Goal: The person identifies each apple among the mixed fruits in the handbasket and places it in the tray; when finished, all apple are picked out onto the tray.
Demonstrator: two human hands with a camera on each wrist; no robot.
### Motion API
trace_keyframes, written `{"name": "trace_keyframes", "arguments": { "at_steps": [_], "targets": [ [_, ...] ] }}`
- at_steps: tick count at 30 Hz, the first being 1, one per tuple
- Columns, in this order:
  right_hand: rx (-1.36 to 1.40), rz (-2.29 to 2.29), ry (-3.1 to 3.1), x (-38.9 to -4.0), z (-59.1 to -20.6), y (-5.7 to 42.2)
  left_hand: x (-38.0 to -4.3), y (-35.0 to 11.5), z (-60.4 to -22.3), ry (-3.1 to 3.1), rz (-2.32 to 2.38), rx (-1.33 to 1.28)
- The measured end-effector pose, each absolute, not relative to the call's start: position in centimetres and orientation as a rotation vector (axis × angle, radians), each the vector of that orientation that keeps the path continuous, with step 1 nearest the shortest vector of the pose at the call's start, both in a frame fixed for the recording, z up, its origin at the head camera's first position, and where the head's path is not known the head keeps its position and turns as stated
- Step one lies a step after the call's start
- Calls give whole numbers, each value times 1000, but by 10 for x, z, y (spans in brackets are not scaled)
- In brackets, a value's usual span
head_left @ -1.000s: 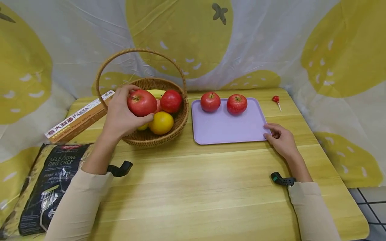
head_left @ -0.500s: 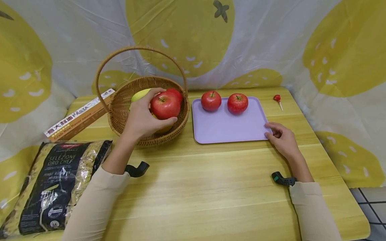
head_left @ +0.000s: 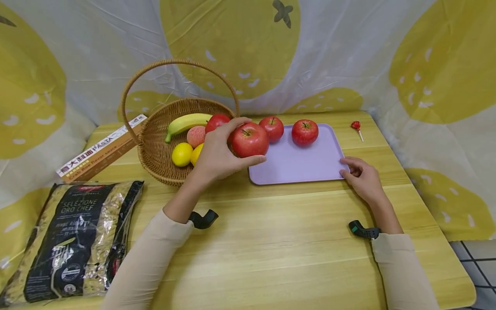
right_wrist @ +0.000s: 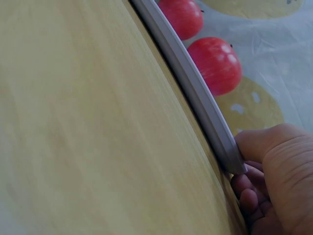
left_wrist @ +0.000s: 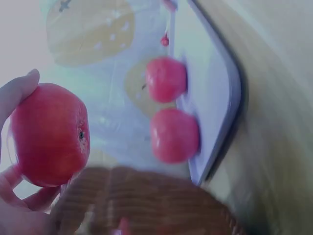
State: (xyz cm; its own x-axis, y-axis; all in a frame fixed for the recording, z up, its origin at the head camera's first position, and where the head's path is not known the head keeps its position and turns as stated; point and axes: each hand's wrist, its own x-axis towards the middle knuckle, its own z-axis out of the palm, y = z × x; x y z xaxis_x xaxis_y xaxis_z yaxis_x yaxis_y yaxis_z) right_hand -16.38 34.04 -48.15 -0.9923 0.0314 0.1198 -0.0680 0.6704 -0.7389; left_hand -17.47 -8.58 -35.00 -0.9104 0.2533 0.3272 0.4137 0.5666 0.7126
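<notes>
My left hand [head_left: 221, 155] grips a red apple [head_left: 250, 140] in the air, between the basket's right rim and the tray's left end. The left wrist view shows the same apple [left_wrist: 51, 134] with thumb and fingers around it. Two more red apples, one at the back left [head_left: 271, 129] and one at the back middle [head_left: 305, 132], sit on the lilac tray [head_left: 298, 165]. At the tray's front right corner, my right hand [head_left: 362, 178] pinches the rim; the right wrist view has its thumb over the edge and the other fingers curled beneath.
A wicker basket [head_left: 151, 159] with a tall handle holds a banana [head_left: 187, 125], a peach [head_left: 196, 136], a lemon [head_left: 182, 154] and another red apple [head_left: 217, 122]. A pasta box [head_left: 102, 148] and a pasta bag [head_left: 73, 241] lie at left. A red lollipop [head_left: 356, 126] lies back right.
My left hand has carried the apple rightward, from over the basket to the tray's left end. The right hand has stayed at the tray's corner.
</notes>
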Motion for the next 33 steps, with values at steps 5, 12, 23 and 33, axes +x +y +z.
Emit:
{"name": "trace_keyframes", "arguments": {
  "at_steps": [5,12,23,33],
  "targets": [
    [33,1222,-2757,-164,-481,340,-173,-63,-357,-2628,-1310,-615],
    [43,1222,-2761,-164,-480,341,-173,-37,-367,-2710,-1352,-660],
    [51,1222,-2752,-166,-484,342,-185,-16,-400,-2845,-1361,-545],
    [37,1250,-2750,-165,-483,342,-197,-10,-417,-2881,-1475,-348]
  ]
}}
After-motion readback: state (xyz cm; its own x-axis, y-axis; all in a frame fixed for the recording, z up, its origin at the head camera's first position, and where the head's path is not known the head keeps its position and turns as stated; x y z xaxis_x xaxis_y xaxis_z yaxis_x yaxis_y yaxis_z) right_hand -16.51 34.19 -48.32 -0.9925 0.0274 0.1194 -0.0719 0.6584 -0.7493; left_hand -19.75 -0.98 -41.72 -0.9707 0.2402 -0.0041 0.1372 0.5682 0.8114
